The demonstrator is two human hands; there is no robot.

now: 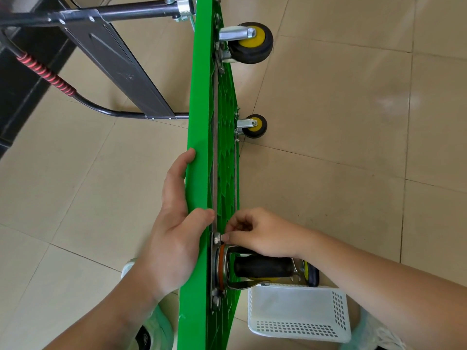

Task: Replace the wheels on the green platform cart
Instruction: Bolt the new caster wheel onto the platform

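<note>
The green platform cart (199,127) stands on its long edge, ribbed underside facing right. My left hand (174,223) grips its upper edge, fingers on the flat side and thumb over the rim. My right hand (260,233) pinches a small nut (217,239) on the mounting plate of the near swivel caster (262,267), a black wheel in a silver fork. Two fixed casters with yellow hubs stick out farther along: a large-looking caster (251,42) at the top and a smaller-looking caster (254,126) below it.
The cart's black folded handle (113,54) with a red-wrapped grip (46,74) lies out to the left. A white perforated plastic basket (300,311) sits on the beige tiled floor under the near caster. A dark wall base runs along the far left.
</note>
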